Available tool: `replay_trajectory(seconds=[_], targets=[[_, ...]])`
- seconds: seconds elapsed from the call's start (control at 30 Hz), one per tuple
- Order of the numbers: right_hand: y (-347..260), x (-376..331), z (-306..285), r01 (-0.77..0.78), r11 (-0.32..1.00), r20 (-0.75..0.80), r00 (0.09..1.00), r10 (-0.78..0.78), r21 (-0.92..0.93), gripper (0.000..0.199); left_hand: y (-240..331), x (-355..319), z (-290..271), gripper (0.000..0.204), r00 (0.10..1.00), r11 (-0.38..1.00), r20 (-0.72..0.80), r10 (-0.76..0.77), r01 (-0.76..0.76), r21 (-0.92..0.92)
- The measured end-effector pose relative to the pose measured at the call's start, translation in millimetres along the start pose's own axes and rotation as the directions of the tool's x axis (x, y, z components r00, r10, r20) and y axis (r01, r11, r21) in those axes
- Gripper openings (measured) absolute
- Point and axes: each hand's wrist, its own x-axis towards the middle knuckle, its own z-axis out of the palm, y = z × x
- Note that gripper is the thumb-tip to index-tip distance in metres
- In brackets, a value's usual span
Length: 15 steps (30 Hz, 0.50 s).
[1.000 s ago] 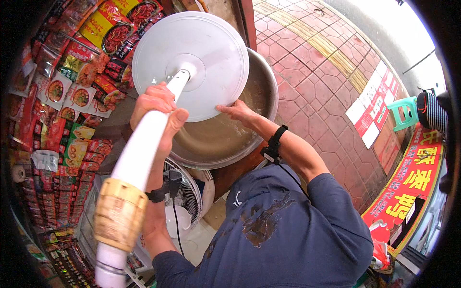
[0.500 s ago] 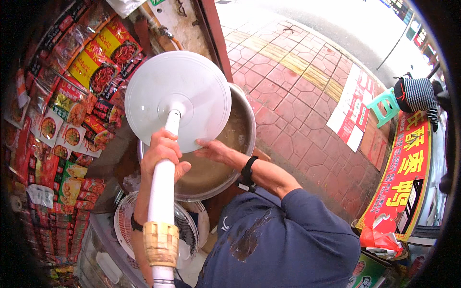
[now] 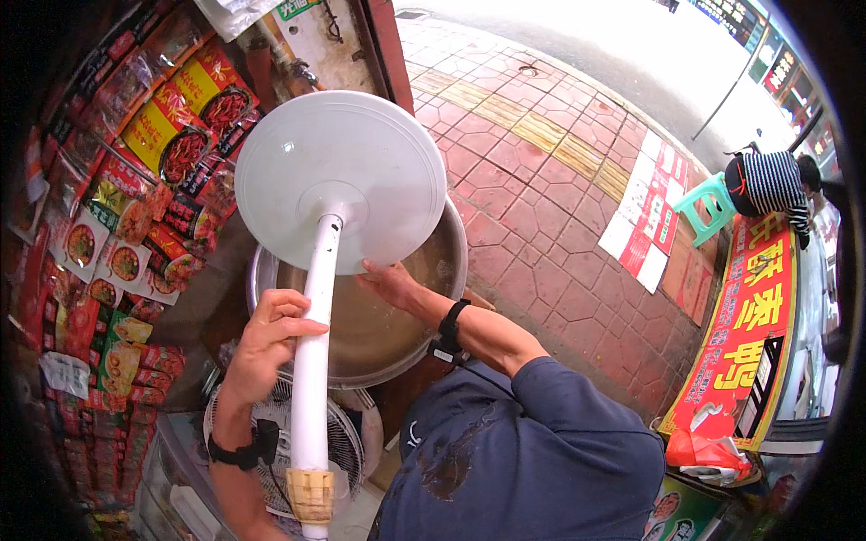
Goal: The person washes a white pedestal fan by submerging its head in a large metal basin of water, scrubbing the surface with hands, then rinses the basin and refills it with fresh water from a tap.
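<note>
In the head view, looking down, I have a white disc [image 3: 338,180] tilted up in front of me, above or at the far side of a wide metal basin [image 3: 458,270] and hiding part of it from sight; murky brownish liquid [image 3: 388,338] shows inside. A long white pole [image 3: 316,383] runs from the disc's middle back toward me, ringed near its lower end by a yellowish woven band [image 3: 310,494]. My right hand [image 3: 392,287] grips the disc's near edge, thumb over the rim, its other fingers mostly hidden. My left hand [image 3: 262,347] is beside the pole, half-curled fingers laid against it; I cannot tell whether the thumb closes around behind. Each wrist wears a black strap. Below the basin, a white wire fan cage [image 3: 350,442] sits near my left forearm, and my dark blue shirt [image 3: 541,451] bears a dark patch. Rows of colourful food packets [image 3: 122,261] hang on the left. To the right lie reddish paving tiles [image 3: 523,261], and farther off stands a pale green stool [image 3: 711,207] beside a person in a striped top [image 3: 772,185].
</note>
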Motion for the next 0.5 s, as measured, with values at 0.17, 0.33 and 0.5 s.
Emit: replay_trajectory(seconds=[0.17,0.33,0.5], targets=[[-9,9,-11,0.046,0.998,-0.015,0.999,-0.046,-0.033,0.05,0,-8,30,0.059,0.912,0.837,-0.083,-0.401,0.328,-0.438],[-12,6,-19,0.095,0.994,-0.011,0.995,-0.096,-0.047,0.048,-2,-16,50,0.064,0.711,0.306,0.302,-0.635,0.59,-0.747],[-12,1,-24,0.05,0.99,-0.077,0.995,-0.06,-0.131,0.049,-7,-18,60,0.057,0.704,0.212,0.298,-0.645,0.539,-0.815]])
